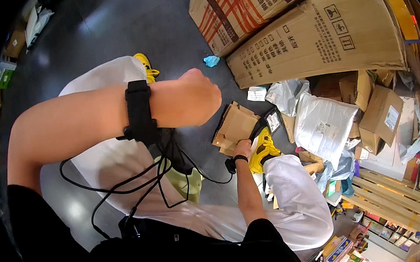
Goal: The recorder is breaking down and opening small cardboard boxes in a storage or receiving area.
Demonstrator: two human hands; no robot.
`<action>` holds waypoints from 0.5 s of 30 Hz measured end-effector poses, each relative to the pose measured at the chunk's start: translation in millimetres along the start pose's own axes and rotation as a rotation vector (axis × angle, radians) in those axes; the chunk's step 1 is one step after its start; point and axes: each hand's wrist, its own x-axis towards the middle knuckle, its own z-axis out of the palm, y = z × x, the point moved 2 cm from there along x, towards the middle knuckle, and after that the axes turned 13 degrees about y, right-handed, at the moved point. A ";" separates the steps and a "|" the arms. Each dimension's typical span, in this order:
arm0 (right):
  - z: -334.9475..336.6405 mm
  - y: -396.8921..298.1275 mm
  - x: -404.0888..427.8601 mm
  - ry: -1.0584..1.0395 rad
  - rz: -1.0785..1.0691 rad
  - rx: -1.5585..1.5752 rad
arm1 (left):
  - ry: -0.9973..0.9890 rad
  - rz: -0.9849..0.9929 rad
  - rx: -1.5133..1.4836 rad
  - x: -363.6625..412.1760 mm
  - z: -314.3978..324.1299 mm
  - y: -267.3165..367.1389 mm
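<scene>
My left hand [200,97] is raised close to the camera, bent at the wrist and rounded like a fist. Its fingers are turned away, so whether it holds anything is hidden. A black strap with a device [141,113] circles that forearm, with black cables hanging below. Lower right, my right hand [242,148] grips the near edge of a small, partly flattened cardboard box [235,125] by my yellow shoe [263,148]. A black flat package with a white label [273,119] lies just right of the cardboard.
Two large cardboard cartons, one red-striped [235,9] and one plain [311,39], stand upper right. Below them are a silver padded mailer [322,123], a grey plastic bag [286,94] and more boxes. Blue crumpled film [211,61] lies on the floor. A wooden slatted pallet [393,196] is lower right.
</scene>
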 end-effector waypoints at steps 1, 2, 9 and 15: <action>-2.3 -1.9 1.9 0.041 0.014 -0.018 | 0.008 -0.024 -0.057 -1.0 1.3 -1.1; -5.5 -5.1 3.1 0.060 -0.043 -0.025 | 0.041 -0.041 -0.136 -2.2 1.9 -2.3; -28.1 -24.6 -5.5 0.262 -0.707 -0.121 | 0.073 0.137 -0.121 -13.6 4.2 -6.5; -26.8 -29.4 -11.1 -0.130 -0.678 0.051 | 0.101 0.222 -0.142 -17.0 -1.4 1.2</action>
